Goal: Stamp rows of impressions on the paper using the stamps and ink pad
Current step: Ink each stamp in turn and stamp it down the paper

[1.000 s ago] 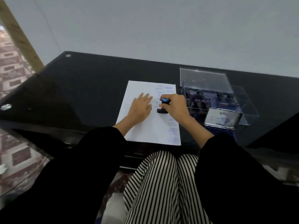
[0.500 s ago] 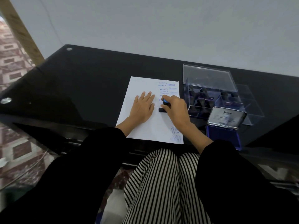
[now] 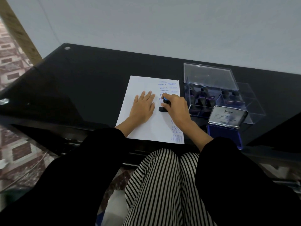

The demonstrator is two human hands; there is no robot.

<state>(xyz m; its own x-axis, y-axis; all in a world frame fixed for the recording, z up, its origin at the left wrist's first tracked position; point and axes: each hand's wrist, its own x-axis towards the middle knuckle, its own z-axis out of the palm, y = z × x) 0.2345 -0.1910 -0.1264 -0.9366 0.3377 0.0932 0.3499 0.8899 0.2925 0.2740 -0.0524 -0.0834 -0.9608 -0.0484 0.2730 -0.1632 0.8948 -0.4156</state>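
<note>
Blue-capped black stamp [image 3: 164, 106] standing on a white paper sheet [image 3: 140, 131], black glass table [image 3: 84, 88].
Just right of the sheet sit a clear plastic box [image 3: 210, 77] of dark stamps [image 3: 202, 99] and, nearer, a blue ink pad [image 3: 223, 136] whose raised metal lid reads "Artline". Blue "FRAGILE" and "SAMPLE" prints run down the paper's right side, partly hidden by the right hand [image 3: 177, 110], which grips the stamp. The left hand [image 3: 143, 108] lies flat, fingers straight, on the sheet.

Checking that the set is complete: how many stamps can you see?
7. One stamp is gripped by the right hand on the paper; four stand in the clear box's left compartment, two in its right. Glare may hide others.
</note>
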